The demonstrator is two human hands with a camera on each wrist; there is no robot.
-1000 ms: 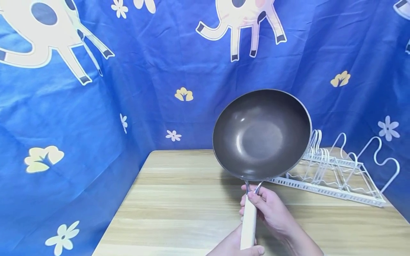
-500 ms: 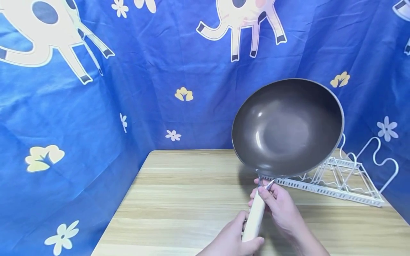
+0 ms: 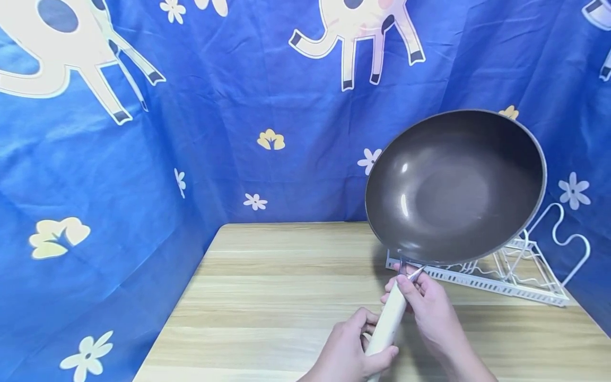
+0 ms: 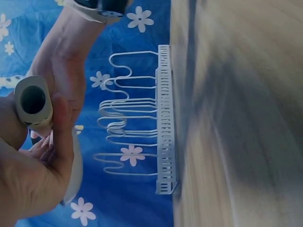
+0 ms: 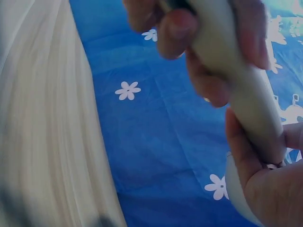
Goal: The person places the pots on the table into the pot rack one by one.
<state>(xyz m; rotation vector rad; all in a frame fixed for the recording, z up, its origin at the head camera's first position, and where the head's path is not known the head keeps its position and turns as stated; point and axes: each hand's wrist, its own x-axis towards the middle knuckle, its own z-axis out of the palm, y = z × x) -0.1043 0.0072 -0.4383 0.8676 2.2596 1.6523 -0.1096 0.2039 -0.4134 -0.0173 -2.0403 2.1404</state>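
Note:
A dark wok [image 3: 453,191] is held up above the table, its inside turned toward the head camera and its rim tilted up to the right. Its cream handle [image 3: 387,323] slants down toward me. My right hand [image 3: 431,315] grips the upper handle beside the metal fork, thumb on top. Lower down, my left hand [image 3: 350,347] holds the handle near its end, thumb on the near side. In the left wrist view, the hollow handle end [image 4: 33,99] shows between thumb and fingers. The right wrist view has the handle [image 5: 246,94] with fingers of both hands curled about it.
A white wire dish rack [image 3: 506,281] stands on the right side of the wooden table [image 3: 267,297], partly hidden behind the wok. Blue curtains [image 3: 229,106] with flowers and animals hang at the back and sides.
The wok has moved right and slightly up, tilting clockwise, and now covers more of the rack. Both hands have kept hold of the handle and shifted right with it.

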